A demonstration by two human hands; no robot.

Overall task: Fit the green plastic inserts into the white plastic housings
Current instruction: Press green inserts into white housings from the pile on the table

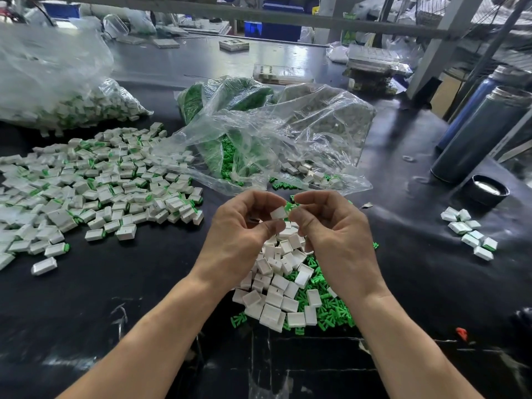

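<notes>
A black worktable (403, 254) fills the view, scuffed with pale marks along its near edge, in a cluttered workshop with grey metal racking (449, 30) and blue bins (276, 28) behind it.

Above the mixed pile (290, 286) of loose white housings and green inserts at the table's middle, 2 hands meet. The left hand (239, 234) pinches 1 white housing (278, 212) between thumb and curled fingers. The right hand (336, 234) pinches 1 green insert (290, 206) at the housing's open end; how far it has entered is hard to tell, since the fingers hide the joint.

Left of the pile lies a wide spread of assembled pieces (95, 182), far too many to count, and beyond that 1 clear bag of assembled pieces (57, 90). Behind the pile sits 1 open clear bag (273, 139) holding green inserts and some white housings. Right of the pile is a small cluster (469, 233) of about 10 pieces. Further right and back stand 2 dark cylindrical flasks (478, 139) and 1 black cap (488, 190). Near the table's front edge, right of the pile, lies 1 small red scrap (461, 333).
</notes>
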